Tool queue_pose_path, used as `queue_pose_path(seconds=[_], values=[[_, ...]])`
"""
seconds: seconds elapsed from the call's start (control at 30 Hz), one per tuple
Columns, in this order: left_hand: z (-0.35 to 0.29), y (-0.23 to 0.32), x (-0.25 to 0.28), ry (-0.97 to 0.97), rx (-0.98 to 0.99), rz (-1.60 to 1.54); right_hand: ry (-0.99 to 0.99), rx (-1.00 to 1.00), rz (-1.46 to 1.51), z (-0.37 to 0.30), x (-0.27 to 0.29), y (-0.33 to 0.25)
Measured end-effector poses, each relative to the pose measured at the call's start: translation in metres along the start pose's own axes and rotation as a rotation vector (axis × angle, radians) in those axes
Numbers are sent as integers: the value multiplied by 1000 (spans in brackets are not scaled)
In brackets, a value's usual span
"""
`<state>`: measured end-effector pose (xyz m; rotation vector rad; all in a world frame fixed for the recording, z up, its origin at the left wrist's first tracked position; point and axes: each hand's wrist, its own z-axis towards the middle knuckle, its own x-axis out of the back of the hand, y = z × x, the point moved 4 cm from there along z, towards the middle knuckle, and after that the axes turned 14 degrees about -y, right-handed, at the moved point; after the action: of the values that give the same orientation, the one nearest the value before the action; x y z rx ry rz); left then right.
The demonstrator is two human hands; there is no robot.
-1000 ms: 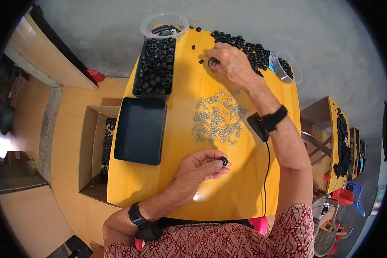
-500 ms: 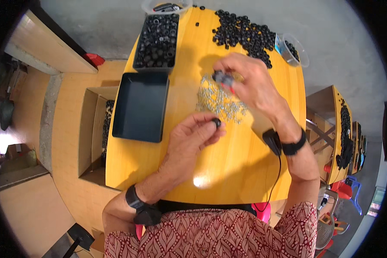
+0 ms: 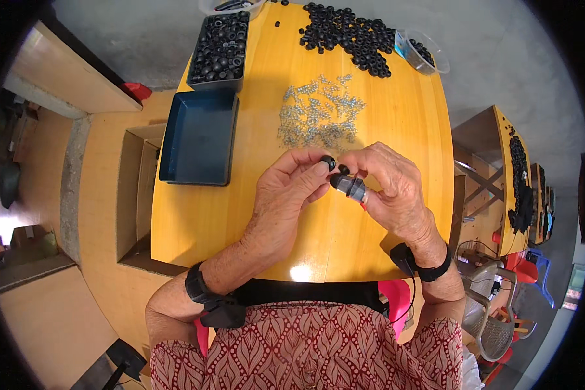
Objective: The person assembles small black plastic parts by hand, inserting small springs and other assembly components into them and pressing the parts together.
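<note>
My left hand point(image 3: 276, 198) pinches a small round black plastic cap point(image 3: 328, 162) between thumb and fingertips, above the near half of the table. Close on its right, my right hand point(image 3: 394, 190) has its thumb and forefinger curled together around a tiny black piece point(image 3: 343, 169), too small to name exactly. The right thumb wears a grey and black wrapping point(image 3: 350, 186) with a bit of red at its base. The two pieces nearly meet; whether they touch I cannot tell. Beyond the hands lies a spread of small silver screw-like metal parts point(image 3: 320, 112).
A shallow dark tray point(image 3: 198, 140) stands at the left, behind it a black bin point(image 3: 192, 83) full of round black parts. Black rings point(image 3: 351, 39) are heaped at the far side, beside a clear tub point(image 3: 441, 60). The yellow table point(image 3: 396, 110) has a rounded right edge.
My right hand has come down and nearer from over the metal parts to my left hand's fingertips. The left hand still holds the black cap. The whole view has shifted slightly.
</note>
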<state>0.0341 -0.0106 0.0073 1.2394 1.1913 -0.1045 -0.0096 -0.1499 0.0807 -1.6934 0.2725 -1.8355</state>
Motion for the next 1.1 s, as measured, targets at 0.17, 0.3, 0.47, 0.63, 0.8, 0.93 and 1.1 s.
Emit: queue_pose_path(seconds=[0.17,0.3,0.47,0.63,0.8,0.93,1.1], values=[[-1,1,-5,-42,-8,6,55,-8,95,-8,0,-1],[-1,3,-9,-24,13,22,137,-73,167,-17,0,1],[1,-3,-10,-48,22,9,177,-17,60,-18,4,-7],[1,-2,-13,-56,41,2,203,30,-70,-18,-2,-14],[2,-8,-8,-57,24,-22,158,-35,30,-24,-2,-13],[2,-12,-6,-60,52,-31,145,-74,98,-28,-4,-9],[1,-12,-8,-84,89,-47,122,-138,206,-32,-3,-6]])
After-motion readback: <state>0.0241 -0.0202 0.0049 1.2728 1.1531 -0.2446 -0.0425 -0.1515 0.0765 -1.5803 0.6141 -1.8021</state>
